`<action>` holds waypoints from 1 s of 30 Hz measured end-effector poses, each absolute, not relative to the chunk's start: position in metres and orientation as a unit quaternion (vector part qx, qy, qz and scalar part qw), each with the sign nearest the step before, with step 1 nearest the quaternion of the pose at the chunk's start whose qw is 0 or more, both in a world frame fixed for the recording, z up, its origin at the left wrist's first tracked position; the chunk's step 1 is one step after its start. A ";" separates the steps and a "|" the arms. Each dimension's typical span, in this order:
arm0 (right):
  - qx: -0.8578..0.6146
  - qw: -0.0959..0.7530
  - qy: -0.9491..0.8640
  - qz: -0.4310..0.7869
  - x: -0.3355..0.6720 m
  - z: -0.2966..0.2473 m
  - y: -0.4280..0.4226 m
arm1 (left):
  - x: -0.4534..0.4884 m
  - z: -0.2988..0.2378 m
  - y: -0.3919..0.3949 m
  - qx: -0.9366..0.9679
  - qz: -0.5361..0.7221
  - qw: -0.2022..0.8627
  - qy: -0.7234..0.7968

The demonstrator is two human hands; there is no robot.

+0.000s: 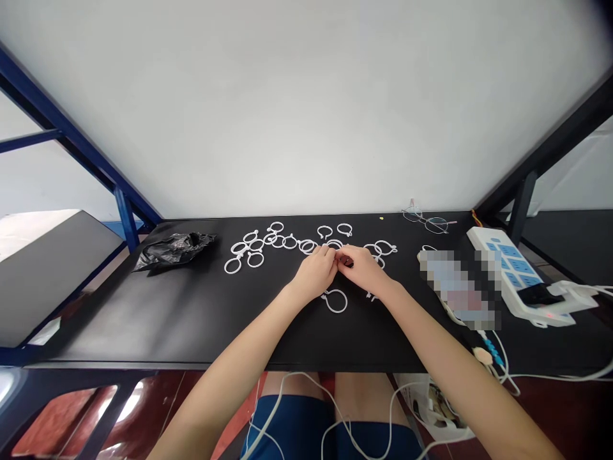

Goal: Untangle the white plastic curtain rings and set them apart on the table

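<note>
In the middle of the black tabletop my left hand (316, 271) and my right hand (363, 267) meet, fingers closed in a pinch. A thin white plastic ring (334, 242) shows at their fingertips; its near part is hidden by the fingers. Just in front of my hands lies a loose white ring with a small clasp (336, 301). A partly covered white piece (371, 296) pokes out beside my right wrist. Several more such rings lie to the left, among them one ring (232, 265), and others lie behind and to the right, including another ring (385, 247).
A crumpled black plastic bag (175, 250) lies at the left. To the right are eyeglasses (426, 221), a blurred phone (457, 287) and a white power strip (514, 268) with cables. A white wall (306, 115) rises behind the black table (191, 319).
</note>
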State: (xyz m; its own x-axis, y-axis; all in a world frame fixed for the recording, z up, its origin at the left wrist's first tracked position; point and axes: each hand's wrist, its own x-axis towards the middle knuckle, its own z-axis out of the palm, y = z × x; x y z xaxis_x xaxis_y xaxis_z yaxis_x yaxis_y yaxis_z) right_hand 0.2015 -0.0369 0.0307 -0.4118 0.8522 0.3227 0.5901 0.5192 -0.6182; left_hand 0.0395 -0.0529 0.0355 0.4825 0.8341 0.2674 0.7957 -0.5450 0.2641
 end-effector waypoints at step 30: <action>-0.450 0.303 -0.817 0.198 0.201 0.031 -0.038 | 0.039 0.034 -0.051 0.866 0.181 0.039 0.465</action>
